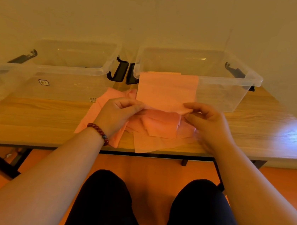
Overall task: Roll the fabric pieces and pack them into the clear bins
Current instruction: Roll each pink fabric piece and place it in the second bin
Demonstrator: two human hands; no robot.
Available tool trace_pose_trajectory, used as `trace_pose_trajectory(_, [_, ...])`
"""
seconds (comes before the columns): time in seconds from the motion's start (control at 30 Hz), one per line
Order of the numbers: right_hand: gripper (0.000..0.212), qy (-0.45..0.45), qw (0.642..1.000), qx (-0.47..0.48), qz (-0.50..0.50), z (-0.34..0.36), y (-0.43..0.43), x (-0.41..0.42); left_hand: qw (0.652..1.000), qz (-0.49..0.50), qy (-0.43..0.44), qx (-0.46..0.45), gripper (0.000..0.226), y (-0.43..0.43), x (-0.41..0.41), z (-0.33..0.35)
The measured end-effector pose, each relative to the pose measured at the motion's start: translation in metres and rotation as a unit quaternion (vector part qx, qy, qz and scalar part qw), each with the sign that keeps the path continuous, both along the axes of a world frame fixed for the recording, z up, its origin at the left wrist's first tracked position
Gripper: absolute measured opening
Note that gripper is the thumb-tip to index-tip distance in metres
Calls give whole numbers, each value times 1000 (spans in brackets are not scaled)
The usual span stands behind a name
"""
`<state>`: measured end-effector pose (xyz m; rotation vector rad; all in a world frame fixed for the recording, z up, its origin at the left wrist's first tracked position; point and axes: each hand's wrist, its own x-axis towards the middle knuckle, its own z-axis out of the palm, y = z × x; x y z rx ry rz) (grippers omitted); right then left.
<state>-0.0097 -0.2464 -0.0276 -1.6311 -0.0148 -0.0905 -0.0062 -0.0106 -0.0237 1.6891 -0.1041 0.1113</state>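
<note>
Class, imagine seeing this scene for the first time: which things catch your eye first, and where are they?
The pink fabric sheet, pinched at its near edge by the left hand and right hand, stands out at centre. Beneath it a pile of pink pieces lies on the wooden table, with the left bin and right bin behind.

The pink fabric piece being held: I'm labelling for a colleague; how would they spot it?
On the table, find the right clear bin. Before its front wall, left hand and right hand pinch one pink sheet by its edge. It alone is lifted flat; the pile beneath lies crumpled.
</note>
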Motion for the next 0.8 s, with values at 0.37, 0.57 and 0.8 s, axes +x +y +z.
trace_pose_trajectory(0.37, [30,-9,1000,-8,8,-10,0,3,998,36,19,-56,17,-3,6,-12])
trace_pose_trajectory(0.57, [38,-29,999,27,10,-11,-2,1,999,34,-4,-26,18,-6,-1,-10])
trace_pose_trajectory(0.8, [38,-6,999,48,5,-11,-2,2,999,28,-12,-26,23,-2,2,-17])
